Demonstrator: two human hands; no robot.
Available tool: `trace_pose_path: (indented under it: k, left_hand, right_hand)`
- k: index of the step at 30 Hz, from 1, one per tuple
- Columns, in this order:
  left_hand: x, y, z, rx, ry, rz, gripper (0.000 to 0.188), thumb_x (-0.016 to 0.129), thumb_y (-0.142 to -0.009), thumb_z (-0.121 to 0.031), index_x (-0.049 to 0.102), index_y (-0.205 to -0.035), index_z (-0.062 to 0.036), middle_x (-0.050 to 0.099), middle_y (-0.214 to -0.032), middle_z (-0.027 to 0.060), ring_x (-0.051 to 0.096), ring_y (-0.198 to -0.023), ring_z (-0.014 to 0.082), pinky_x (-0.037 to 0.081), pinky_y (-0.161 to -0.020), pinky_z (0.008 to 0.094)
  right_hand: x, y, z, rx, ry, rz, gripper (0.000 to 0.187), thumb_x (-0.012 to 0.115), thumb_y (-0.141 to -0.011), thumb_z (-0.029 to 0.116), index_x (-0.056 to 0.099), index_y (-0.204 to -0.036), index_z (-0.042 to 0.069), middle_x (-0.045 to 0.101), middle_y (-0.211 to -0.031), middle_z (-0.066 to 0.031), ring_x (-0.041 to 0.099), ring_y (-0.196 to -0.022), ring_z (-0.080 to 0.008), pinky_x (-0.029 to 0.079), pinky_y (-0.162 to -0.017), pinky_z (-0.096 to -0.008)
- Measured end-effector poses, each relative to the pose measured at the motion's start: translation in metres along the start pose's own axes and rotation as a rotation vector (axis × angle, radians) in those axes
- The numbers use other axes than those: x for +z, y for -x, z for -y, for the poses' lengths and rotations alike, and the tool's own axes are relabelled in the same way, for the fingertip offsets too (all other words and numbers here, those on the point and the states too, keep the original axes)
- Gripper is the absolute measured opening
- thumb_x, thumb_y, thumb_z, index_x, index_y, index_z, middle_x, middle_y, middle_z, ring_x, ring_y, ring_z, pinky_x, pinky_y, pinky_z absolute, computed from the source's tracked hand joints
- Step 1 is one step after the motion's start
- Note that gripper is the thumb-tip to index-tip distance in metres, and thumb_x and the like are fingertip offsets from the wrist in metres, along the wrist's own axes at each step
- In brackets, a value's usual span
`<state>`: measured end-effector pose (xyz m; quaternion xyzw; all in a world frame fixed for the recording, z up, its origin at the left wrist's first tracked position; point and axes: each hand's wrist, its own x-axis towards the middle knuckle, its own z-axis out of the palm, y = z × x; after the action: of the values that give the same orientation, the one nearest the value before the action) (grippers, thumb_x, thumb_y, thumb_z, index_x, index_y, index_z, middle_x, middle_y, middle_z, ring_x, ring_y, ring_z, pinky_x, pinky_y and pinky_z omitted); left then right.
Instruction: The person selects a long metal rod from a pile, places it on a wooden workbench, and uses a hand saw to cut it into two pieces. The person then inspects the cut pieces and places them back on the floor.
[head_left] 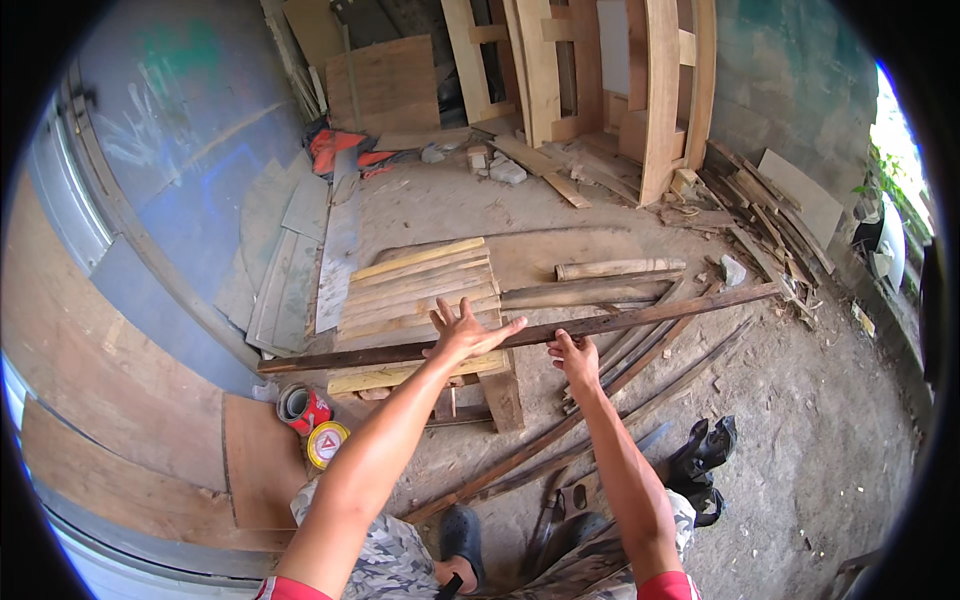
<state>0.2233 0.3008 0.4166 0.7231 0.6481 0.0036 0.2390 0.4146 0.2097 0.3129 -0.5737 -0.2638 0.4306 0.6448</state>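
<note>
Starting at the left: the dark plank (540, 333) runs right across in front of you, under the left hand and along past the right one. Its left end pokes out well beyond your left hand. Two tins sit below that end, a red tin (318, 408) and a yellow-lidded tin (326, 444), both left of the left forearm, so I'd watch them if that end dips.

The left hand (462, 335) is spread wide over the plank, fingers splayed, not wrapped around it. Can't tell if the palm is actually pressing. For real control I'd curl the fingers over the far edge and keep the thumb on the near side.

Beneath the left hand is the slatted wooden tabletop (410, 300). The plank crosses over it, though I can't tell if it's resting or lifted. Letting it take some weight would probably help.

The right hand (575, 362) has its fingers bent around the near edge, looks like a light pinch. There's loads of plank out past it, so a slightly wider hand spacing should balance better imo.

Right of that hand, loose strips (640, 366) lie below the plank, and its far end points at the scrap pile (775, 215). Swing it slowly, snags look likely there.
</note>
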Motion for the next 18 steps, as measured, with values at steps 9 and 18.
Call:
trace_pose_path:
  k: [9, 18]
  left_hand:
    - [0.035, 0.017, -0.024, -0.069, -0.062, -0.046, 0.158, 0.056, -0.046, -0.104, 0.002, -0.163, -0.0129, -0.018, -0.166, 0.0234, -0.019, -0.152, 0.0449, -0.003, -0.102, 0.0879]
    - [0.035, 0.019, -0.037, -0.017, -0.161, -0.118, 0.143, 0.056, -0.054, -0.101, 0.018, -0.162, -0.0156, -0.002, -0.168, 0.0211, -0.014, -0.154, 0.0414, -0.006, -0.109, 0.0812]
  right_hand:
    - [-0.003, 0.001, -0.005, -0.008, -0.007, 0.002, 0.038, 0.068, -0.098, 0.036, 0.057, -0.113, 0.003, 0.073, -0.098, -0.0081, 0.069, -0.089, -0.0167, 0.053, -0.077, -0.0332]
    - [-0.003, 0.0, -0.003, -0.011, -0.041, -0.018, 0.036, 0.068, -0.098, 0.033, 0.056, -0.11, 0.001, 0.073, -0.098, -0.0096, 0.069, -0.086, -0.0161, 0.053, -0.075, -0.0318]
